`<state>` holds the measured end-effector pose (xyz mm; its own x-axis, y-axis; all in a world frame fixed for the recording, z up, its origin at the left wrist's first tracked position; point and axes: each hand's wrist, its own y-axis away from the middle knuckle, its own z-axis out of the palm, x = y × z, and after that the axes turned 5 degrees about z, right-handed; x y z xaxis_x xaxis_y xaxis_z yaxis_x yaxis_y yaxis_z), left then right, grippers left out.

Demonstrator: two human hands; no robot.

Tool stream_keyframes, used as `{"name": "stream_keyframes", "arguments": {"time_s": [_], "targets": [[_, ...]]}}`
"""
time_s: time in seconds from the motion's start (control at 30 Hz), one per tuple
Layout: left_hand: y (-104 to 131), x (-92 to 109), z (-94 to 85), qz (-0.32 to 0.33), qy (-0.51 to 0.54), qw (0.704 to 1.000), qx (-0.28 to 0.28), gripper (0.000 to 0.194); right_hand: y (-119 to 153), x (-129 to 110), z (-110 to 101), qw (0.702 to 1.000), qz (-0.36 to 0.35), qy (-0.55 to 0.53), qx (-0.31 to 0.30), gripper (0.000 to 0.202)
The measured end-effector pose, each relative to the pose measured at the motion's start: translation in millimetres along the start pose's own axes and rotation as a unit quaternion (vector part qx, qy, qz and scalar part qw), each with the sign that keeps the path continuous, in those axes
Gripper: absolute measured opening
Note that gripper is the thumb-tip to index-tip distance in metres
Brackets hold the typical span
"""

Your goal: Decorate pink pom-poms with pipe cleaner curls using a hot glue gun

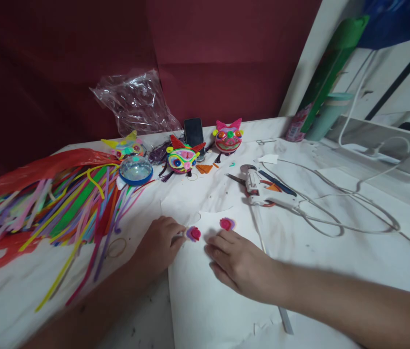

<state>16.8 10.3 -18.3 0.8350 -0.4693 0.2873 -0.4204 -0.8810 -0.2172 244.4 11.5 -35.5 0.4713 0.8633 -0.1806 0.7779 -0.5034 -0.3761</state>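
Note:
My left hand (161, 242) pinches the edge of a small fuzzy coil (193, 233), deep pink in the middle with a purple rim, which looks like wound pipe cleaner. A matching pink and purple coil (227, 224) is at the fingertips of my right hand (239, 261), whose fingers are curled. Both coils are over a white paper sheet (205, 300), side by side and apart. Behind them are colourful lion-head figures: one red and yellow (182, 159), one pink (228, 138) and one yellow (126, 145).
A white glue gun (266, 193) lies by scissors (236, 179), its cord looping right. Many coloured pipe cleaners (77, 203) spill from a red bag (55, 162) at left. A clear dome (136, 169), phone (193, 133) and plastic bag (139, 104) are at the back.

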Motion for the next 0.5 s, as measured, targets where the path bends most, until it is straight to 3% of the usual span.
{"name": "stream_keyframes", "arguments": {"time_s": [0.5], "targets": [[0, -6, 13.7, 0.030, 0.036, 0.997, 0.063, 0.020, 0, 2, 1, 1.000, -0.006, -0.006, 0.002, 0.023]]}}
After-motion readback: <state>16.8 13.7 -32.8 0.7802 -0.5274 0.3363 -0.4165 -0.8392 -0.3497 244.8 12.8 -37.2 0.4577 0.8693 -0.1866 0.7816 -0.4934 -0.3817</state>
